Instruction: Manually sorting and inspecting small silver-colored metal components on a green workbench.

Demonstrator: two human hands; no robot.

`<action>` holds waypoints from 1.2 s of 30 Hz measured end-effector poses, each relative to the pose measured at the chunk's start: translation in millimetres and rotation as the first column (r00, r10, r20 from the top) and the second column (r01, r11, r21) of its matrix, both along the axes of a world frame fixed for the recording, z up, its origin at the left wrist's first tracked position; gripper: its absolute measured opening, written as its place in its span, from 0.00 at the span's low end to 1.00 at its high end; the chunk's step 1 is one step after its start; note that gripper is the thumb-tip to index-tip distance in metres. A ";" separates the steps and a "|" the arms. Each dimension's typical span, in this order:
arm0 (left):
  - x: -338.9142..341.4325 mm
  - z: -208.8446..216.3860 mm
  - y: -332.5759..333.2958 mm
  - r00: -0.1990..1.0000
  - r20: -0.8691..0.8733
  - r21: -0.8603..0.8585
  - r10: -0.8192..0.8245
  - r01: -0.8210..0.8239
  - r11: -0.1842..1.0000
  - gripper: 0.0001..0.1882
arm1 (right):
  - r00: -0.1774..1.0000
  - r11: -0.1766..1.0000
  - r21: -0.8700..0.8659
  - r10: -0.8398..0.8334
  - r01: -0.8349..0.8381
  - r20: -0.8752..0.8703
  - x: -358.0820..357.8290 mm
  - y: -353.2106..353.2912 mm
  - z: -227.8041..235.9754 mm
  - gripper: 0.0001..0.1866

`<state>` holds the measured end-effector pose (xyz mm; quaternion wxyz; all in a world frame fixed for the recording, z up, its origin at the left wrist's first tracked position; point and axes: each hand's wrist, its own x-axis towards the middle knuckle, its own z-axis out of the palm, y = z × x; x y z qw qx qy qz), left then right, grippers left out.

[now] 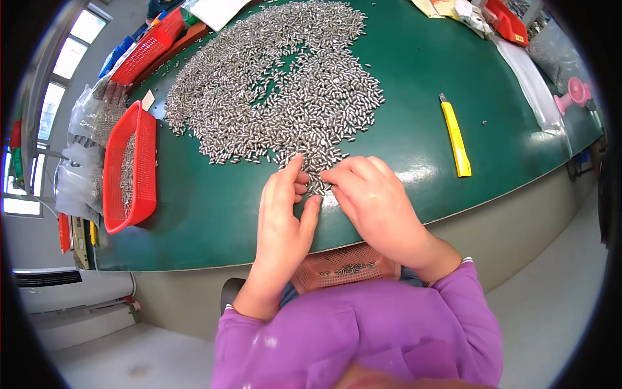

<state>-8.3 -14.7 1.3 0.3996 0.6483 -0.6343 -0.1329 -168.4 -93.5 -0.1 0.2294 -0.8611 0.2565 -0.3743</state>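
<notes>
Small silvery metal pieces (278,97), short with tapered ends, lie spread in a wide heap over the green table. At its near edge, a narrow tongue of them reaches between my two hands. My left hand (280,211) rests on edge along the left of this tongue, thumb apart from the fingers, the lower fingers slightly curled. From the right, my right hand (376,204) comes in with bent fingers drawn together, its fingertips among the pieces. What those fingertips pinch is too small to make out. Below the table edge, a pinkish perforated basket (308,272) at my lap contains some pieces.
On the right of the green table (414,71) lies a yellow utility knife (456,139). A red basket (144,172) with metal pieces stands at the left, beside clear bags (81,172) of pieces. Another red basket (146,52) is farther back. A pink object (574,94) stands far right.
</notes>
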 end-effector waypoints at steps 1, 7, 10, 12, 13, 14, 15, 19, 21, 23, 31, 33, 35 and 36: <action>0.3 0.1 0.3 1.000 -0.001 0.000 0.008 -0.008 1.000 0.36 | 1.000 1.000 0.001 0.012 -0.012 0.023 0.1 -0.4 0.0 0.13; 0.0 0.7 1.5 0.994 0.094 -0.055 0.060 -0.055 0.997 0.36 | 0.999 0.999 0.010 -0.046 0.046 0.027 -1.0 0.5 2.3 0.17; 5.9 -2.2 5.4 0.989 0.120 -0.108 0.088 -0.075 0.991 0.37 | 0.995 0.995 0.010 -0.098 0.098 0.004 -1.6 1.9 5.2 0.20; 12.5 -2.4 5.9 0.963 0.245 -0.186 0.113 -0.068 0.980 0.39 | 0.991 0.990 -0.041 -0.134 0.134 -0.014 -7.3 -1.5 4.8 0.21; 20.7 -5.3 5.2 0.956 0.263 -0.169 0.130 -0.087 0.982 0.40 | 0.982 0.981 -0.070 -0.183 0.180 -0.038 -12.9 -5.2 3.3 0.22; 33.0 -5.8 5.6 0.933 0.318 -0.169 0.169 -0.120 0.978 0.39 | 0.978 0.980 -0.077 -0.191 0.184 -0.083 -20.1 -9.6 7.0 0.25; 48.0 -7.4 5.4 0.913 0.353 -0.138 0.204 -0.165 0.977 0.38 | 0.974 0.978 -0.089 -0.198 0.188 -0.113 -26.3 -15.4 11.8 0.25; 104.0 -10.3 -4.5 0.863 0.404 0.142 0.303 -0.386 0.912 0.41 | 0.942 0.981 -0.111 -0.182 0.156 -0.281 -40.3 -42.8 20.5 0.32; 123.2 -15.1 -16.1 0.849 0.433 0.186 0.302 -0.412 0.892 0.46 | 0.920 0.988 -0.069 -0.153 0.137 -0.362 -36.3 -54.6 22.1 0.40; 124.9 -18.0 -27.2 0.837 0.471 0.195 0.277 -0.405 0.893 0.51 | 0.881 0.986 -0.043 -0.165 0.164 -0.443 -29.3 -66.4 17.0 0.47; 87.1 -11.5 -26.2 0.894 0.443 0.192 0.062 -0.162 0.968 0.57 | 0.891 1.000 -0.028 -0.004 -0.009 -0.455 -2.1 -67.0 -1.9 0.55; 76.6 -9.8 -24.0 0.912 0.411 0.201 0.001 -0.092 0.975 0.60 | 0.887 0.997 -0.021 0.062 -0.081 -0.458 3.0 -62.7 -1.2 0.55; 64.4 -4.6 -20.4 0.908 0.416 0.228 -0.055 -0.046 0.973 0.62 | 0.885 0.991 -0.035 0.099 -0.129 -0.456 7.0 -59.6 -2.3 0.54; 60.9 -3.9 -21.0 0.912 0.403 0.226 -0.082 -0.012 0.974 0.62 | 0.887 0.988 -0.041 0.115 -0.149 -0.447 8.2 -59.0 -3.8 0.53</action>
